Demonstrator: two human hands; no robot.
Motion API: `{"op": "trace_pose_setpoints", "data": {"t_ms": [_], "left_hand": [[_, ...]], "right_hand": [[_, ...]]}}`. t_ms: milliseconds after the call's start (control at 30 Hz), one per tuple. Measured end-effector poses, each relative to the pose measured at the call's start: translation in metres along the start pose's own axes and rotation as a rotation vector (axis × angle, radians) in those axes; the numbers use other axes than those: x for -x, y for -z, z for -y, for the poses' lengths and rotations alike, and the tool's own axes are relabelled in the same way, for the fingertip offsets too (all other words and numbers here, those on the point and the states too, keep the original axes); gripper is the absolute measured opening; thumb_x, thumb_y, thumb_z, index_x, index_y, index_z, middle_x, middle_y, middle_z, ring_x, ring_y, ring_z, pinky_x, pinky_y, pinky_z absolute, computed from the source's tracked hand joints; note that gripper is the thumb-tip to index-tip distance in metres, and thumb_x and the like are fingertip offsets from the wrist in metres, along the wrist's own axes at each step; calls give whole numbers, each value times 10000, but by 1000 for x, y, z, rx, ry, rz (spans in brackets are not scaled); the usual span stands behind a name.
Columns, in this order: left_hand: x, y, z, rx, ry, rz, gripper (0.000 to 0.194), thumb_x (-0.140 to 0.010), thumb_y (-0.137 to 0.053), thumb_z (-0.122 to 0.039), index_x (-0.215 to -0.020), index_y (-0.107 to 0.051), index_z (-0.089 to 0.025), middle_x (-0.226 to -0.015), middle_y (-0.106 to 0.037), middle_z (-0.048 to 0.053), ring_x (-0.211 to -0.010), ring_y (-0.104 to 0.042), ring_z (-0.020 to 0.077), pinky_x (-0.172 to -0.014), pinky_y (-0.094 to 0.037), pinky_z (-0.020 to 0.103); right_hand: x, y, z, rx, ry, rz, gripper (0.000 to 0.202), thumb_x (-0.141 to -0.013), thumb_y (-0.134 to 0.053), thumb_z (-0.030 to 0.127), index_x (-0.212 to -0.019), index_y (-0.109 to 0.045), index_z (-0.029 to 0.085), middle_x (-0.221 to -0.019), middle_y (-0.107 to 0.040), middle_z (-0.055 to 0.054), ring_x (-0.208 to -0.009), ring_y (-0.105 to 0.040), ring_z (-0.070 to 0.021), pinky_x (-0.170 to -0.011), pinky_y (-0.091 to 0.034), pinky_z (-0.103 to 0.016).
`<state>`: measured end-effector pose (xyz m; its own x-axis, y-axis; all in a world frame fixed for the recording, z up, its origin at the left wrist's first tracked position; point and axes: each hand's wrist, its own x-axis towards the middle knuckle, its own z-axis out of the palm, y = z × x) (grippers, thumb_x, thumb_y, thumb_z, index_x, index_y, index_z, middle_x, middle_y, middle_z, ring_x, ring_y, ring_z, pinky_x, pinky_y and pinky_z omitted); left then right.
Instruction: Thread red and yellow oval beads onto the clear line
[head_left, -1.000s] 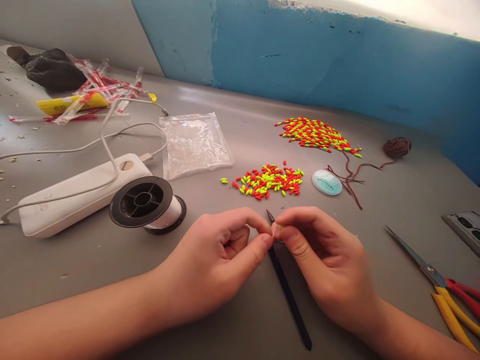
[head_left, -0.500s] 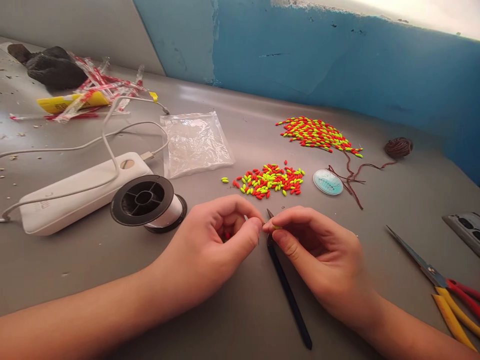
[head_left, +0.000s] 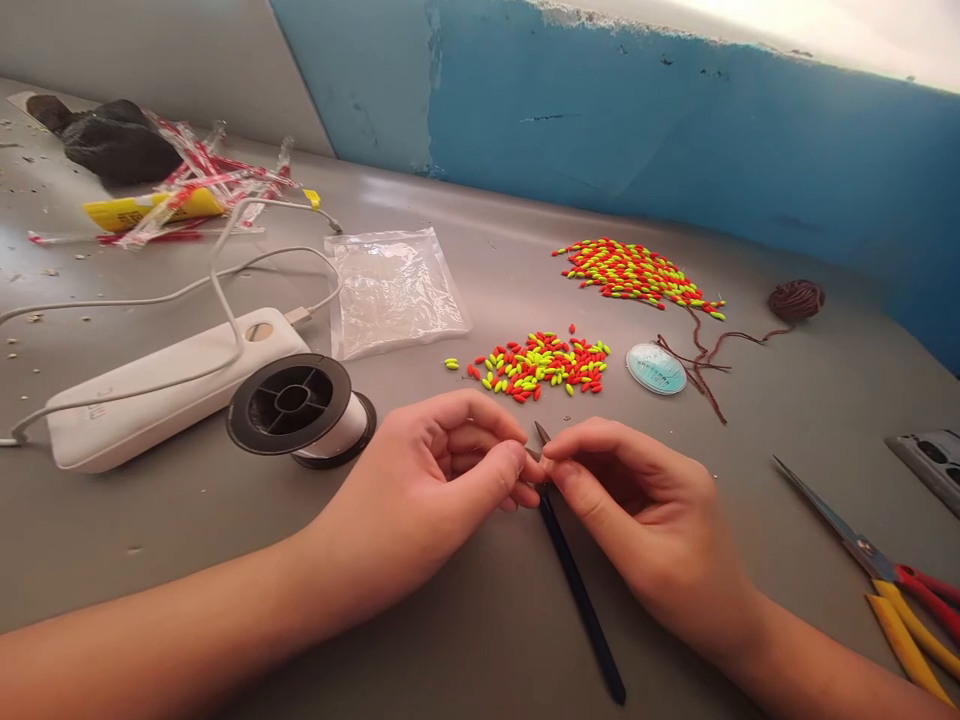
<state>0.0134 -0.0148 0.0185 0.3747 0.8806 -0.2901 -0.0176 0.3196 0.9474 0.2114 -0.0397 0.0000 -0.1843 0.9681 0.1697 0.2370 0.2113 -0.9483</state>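
A grey table (head_left: 465, 640) carries everything, with a blue wall (head_left: 675, 150) rising along its far edge. Largest of the loose things, far to the left of the pinch, is a white power bank (head_left: 161, 395) with a white cable (head_left: 225, 300) looped over it; faint grey marks on its near end are too small to read. Beyond it lies a heap of red-and-clear wrappers (head_left: 195, 185) on a yellow packet (head_left: 142, 208), whose print cannot be made out, beside a dark lump (head_left: 112, 145). A clear plastic bag (head_left: 394, 290) lies flat, far-left of the pinch.

The left hand (head_left: 427, 500) and right hand (head_left: 645, 520) meet fingertip to fingertip at the middle of the table, both pinched shut on something tiny between thumbs and forefingers; what it is cannot be told. Just under the pinch a thin black tool (head_left: 577, 590) lies on the table, running back toward the person, its tip poking out just beyond the fingers.

Just left of the left hand stands a black spool of clear line (head_left: 300, 410). Well to the right lie scissors with red and yellow handles (head_left: 885, 570). Just beyond the pinch is a near pile of red and yellow-green beads (head_left: 544, 362); a farther pile (head_left: 634, 270) lies beyond-right. A small round pale-blue case (head_left: 655, 368) lies right of the near pile, touching brown thread (head_left: 705, 360) that leads to a brown ball (head_left: 795, 298).
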Motion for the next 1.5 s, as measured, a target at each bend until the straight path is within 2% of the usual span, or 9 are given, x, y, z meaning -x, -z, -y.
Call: {"op": "trace_pose_setpoints", "data": {"t_ms": [233, 400, 600, 767, 867, 967, 1100, 1300, 1500], "left_hand": [[1, 0, 1, 6, 10, 16, 153, -953, -722, -305, -940, -662, -165, -886, -809, 8, -791, -779, 79, -751, -620, 115], [0, 0, 0, -29, 8, 22, 159, -956, -708, -312, -954, -658, -161, -878, -805, 13, -759, -765, 79, -724, -613, 125], [2, 1, 1, -151, 10, 48, 114, -962, -666, -275, -945, -690, -165, -845, -785, 4, -705, -718, 72, -666, -572, 135], [6, 0, 6, -293, -54, 54, 117, -975, -633, -289, -963, -709, -201, -864, -769, -17, -729, -681, 71, -623, -502, 146], [8, 0, 8, -405, -129, 56, 159, -1003, -599, -332, -985, -712, -222, -885, -764, -24, -794, -692, 81, -661, -488, 165], [10, 2, 10, -545, -234, 66, 169, -1033, -558, -350, -1020, -694, -250, -929, -768, -57, -836, -703, 60, -699, -495, 148], [13, 4, 13, -666, -329, 64, 134, -1046, -540, -305, -1036, -671, -275, -921, -756, -104, -797, -679, 16, -716, -477, 112], [12, 5, 12, -814, -411, 48, 143, -1053, -521, -287, -1044, -660, -254, -911, -765, -83, -785, -698, 30, -611, -453, 121], [15, 5, 12, -878, -490, 35, 108, -1047, -542, -261, -1037, -648, -247, -886, -755, -97, -775, -699, 17, -619, -469, 106]], "right_hand": [[-1, 0, -1, 17, -32, 9, 71, -970, -669, 189, -992, -736, 184, -867, -747, -4, -744, -700, -75, -669, -569, -124], [-1, 1, -3, -1, -80, -2, 75, -1002, -635, 243, -988, -691, 194, -811, -710, 11, -710, -676, -72, -657, -566, -131], [1, 4, -9, 15, -109, 1, 159, -1049, -486, 208, -942, -605, 206, -702, -554, 36, -609, -508, -75, -546, -444, -167], [7, 4, -8, 55, -24, 20, 232, -1037, -370, 123, -951, -561, 223, -685, -428, 47, -586, -384, -82, -532, -359, -191], [10, 1, -5, 179, 83, 35, 149, -1030, -452, 119, -1035, -536, 241, -655, -325, 80, -513, -298, -62, -469, -275, -186], [11, -2, -4, 293, 194, 41, 175, -975, -577, 98, -1074, -564, 242, -650, -213, 90, -500, -227, -54, -453, -221, -191], [10, -2, -4, 367, 267, 10, 166, -933, -632, 81, -1015, -606, 223, -644, -209, 85, -518, -227, -53, -470, -237, -194], [10, -3, -3, 438, 295, -25, 162, -918, -645, 80, -1000, -622, 218, -638, -239, 84, -504, -257, -47, -468, -269, -183], [10, -5, -2, 460, 307, -41, 164, -911, -638, 72, -986, -625, 216, -626, -260, 88, -495, -279, -41, -470, -284, -171]]}}
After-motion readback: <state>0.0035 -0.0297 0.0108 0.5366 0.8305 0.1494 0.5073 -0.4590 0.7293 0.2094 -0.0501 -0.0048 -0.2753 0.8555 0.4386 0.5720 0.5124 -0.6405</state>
